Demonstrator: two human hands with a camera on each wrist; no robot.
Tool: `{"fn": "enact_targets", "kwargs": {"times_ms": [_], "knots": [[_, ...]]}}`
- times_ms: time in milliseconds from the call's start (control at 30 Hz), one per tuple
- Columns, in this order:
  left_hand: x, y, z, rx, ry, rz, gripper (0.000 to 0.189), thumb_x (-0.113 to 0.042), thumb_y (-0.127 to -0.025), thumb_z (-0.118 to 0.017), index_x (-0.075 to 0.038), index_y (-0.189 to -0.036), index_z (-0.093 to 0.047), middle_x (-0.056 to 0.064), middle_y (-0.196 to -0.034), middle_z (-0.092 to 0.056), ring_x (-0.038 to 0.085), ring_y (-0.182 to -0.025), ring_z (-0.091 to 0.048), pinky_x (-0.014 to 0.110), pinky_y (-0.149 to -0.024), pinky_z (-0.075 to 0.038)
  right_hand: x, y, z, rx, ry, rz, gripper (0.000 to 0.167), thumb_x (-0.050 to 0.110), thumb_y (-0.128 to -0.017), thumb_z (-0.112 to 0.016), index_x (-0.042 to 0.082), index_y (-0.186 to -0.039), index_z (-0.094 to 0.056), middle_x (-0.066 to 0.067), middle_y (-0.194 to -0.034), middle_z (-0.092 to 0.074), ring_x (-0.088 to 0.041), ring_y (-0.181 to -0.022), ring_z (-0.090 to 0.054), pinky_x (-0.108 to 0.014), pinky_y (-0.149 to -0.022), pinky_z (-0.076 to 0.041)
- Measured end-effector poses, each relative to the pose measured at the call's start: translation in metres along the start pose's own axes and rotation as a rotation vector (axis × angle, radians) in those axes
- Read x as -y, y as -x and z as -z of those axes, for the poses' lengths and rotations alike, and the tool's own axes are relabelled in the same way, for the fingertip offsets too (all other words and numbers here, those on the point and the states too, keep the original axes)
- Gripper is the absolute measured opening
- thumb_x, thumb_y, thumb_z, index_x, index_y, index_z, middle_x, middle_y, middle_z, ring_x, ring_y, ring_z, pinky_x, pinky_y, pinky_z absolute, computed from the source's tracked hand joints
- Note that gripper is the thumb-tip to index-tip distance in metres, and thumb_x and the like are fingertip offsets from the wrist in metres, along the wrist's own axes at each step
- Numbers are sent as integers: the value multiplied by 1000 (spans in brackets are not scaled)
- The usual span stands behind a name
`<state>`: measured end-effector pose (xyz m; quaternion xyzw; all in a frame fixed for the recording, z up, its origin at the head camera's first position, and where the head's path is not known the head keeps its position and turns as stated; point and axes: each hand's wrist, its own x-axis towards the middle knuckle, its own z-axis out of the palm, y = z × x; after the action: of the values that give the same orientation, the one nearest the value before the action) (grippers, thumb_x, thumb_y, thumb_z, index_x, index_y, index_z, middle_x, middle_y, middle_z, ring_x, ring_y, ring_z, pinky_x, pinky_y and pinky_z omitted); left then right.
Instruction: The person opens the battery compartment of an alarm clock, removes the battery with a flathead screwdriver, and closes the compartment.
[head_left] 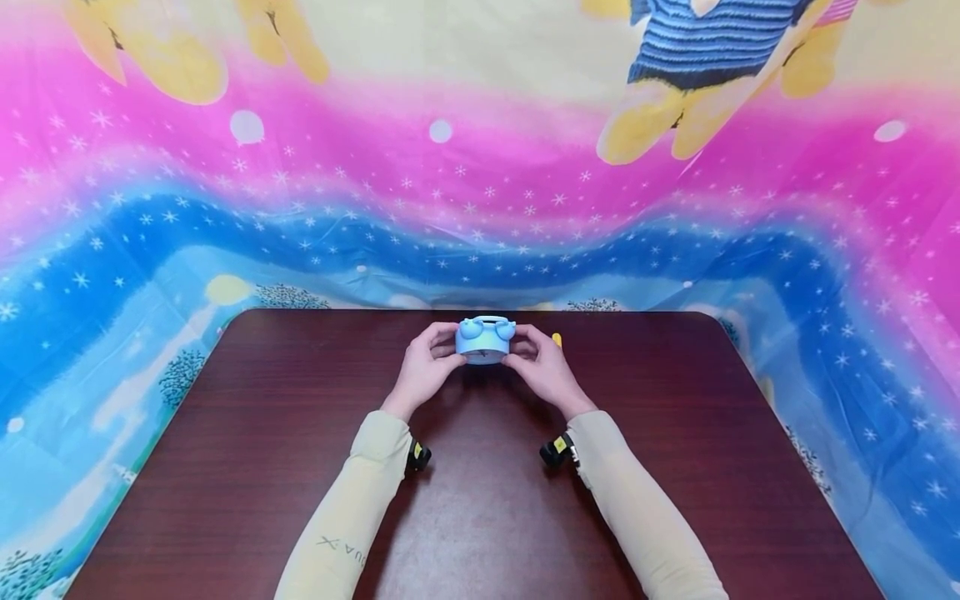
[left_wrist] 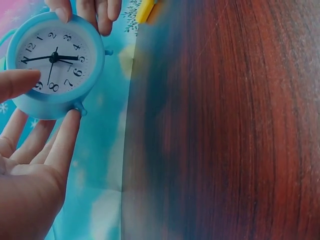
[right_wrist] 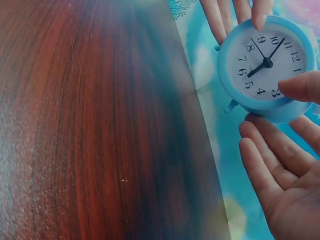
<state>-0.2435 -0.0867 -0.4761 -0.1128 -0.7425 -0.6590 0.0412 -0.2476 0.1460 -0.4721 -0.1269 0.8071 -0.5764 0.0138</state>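
Alarm clock (head_left: 483,343) hovering above the tabletop (head_left: 480,525)'s far end, bells (head_left: 471,328) pointing up
Left hand (head_left: 429,364) and right hand (head_left: 547,367) are both pinching its sides with their fingers (right_wrist: 270,142); dial (left_wrist: 62,45)'s facing the person (head_left: 337,508), axis from bells to feet (left_wrist: 80,108) running pretty much upright.

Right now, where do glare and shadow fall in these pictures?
Head view: pale sheen on the table, dark shadow just below the clock; left wrist view: glare toward the table's upper right; right wrist view: glare along the table's left side.
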Motion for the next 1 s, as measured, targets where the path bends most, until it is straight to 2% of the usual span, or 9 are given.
{"fn": "enact_targets", "kwargs": {"times_ms": [167, 367, 467, 533, 600, 700, 800, 900, 1000], "knots": [[1, 1, 0, 14, -20, 18, 50, 5, -89, -74, -5, -136, -61, 19, -134, -62, 35, -108, -69, 39, -89, -56, -1, -1, -1, -24, -14, 25, 43, 8, -93, -75, 10, -134, -60, -13, -116, -72, -26, -105, -69, -41, -94, -54], [3, 1, -1, 13, -72, 21, 53, 1, -91, -73, 0, -141, -56, 24, -137, -59, 39, -114, -65, 45, -94, -54, -4, -4, -2, -47, -5, 41, 44, -1, -93, -72, 2, -135, -58, -21, -118, -70, -34, -107, -67, -45, -96, -53], [4, 2, 0, -11, -126, 76, 52, -4, -93, -73, -2, -142, -55, 20, -136, -61, 36, -111, -67, 44, -93, -54, -6, -4, -1, -65, -9, 45, 43, 0, -92, -73, 7, -132, -59, -18, -116, -71, -30, -106, -68, -41, -95, -53], [5, 2, 0, -9, -127, 117, 49, -7, -97, -69, -1, -142, -54, 20, -133, -63, 36, -109, -68, 43, -92, -54, 5, 0, 0, -71, -15, 55, 42, -1, -92, -73, 7, -131, -59, -17, -114, -72, -30, -105, -68, -41, -94, -53], [5, 3, -1, 9, -93, 158, 44, -9, -101, -62, 1, -143, -53, 23, -129, -65, 37, -106, -68, 43, -91, -55, 16, 5, 2, -73, -20, 66, 42, -1, -92, -73, 7, -131, -59, -17, -114, -71, -30, -105, -68, -41, -94, -54], [3, 2, -3, 58, 12, 220, 39, -15, -109, -48, 8, -141, -51, 31, -123, -64, 41, -104, -69, 43, -89, -56, 32, 12, 2, -63, -21, 87, 41, -4, -93, -70, 1, -132, -58, -23, -116, -70, -35, -106, -67, -43, -94, -54], [0, 1, -5, 84, 67, 278, 47, -27, -113, -39, 10, -136, -52, 35, -121, -64, 42, -99, -70, 44, -86, -58, 30, 13, 1, -41, -32, 107, 43, -5, -93, -69, 1, -134, -58, -23, -118, -68, -36, -106, -66, -41, -93, -54], [-2, 1, -7, 61, 63, 309, 56, -38, -112, -38, 11, -132, -55, 33, -116, -66, 40, -94, -72, 43, -82, -59, 28, 11, 0, -7, -45, 115, 44, -8, -92, -69, 0, -134, -57, -24, -119, -67, -37, -106, -65, -44, -94, -53], [-3, 1, -8, 31, 59, 312, 57, -41, -111, -39, 10, -129, -57, 29, -112, -67, 39, -91, -73, 41, -80, -60, 20, 7, -1, 13, -56, 116, 46, -9, -92, -68, -1, -136, -56, -24, -121, -65, -38, -105, -64, -48, -95, -52]]}}
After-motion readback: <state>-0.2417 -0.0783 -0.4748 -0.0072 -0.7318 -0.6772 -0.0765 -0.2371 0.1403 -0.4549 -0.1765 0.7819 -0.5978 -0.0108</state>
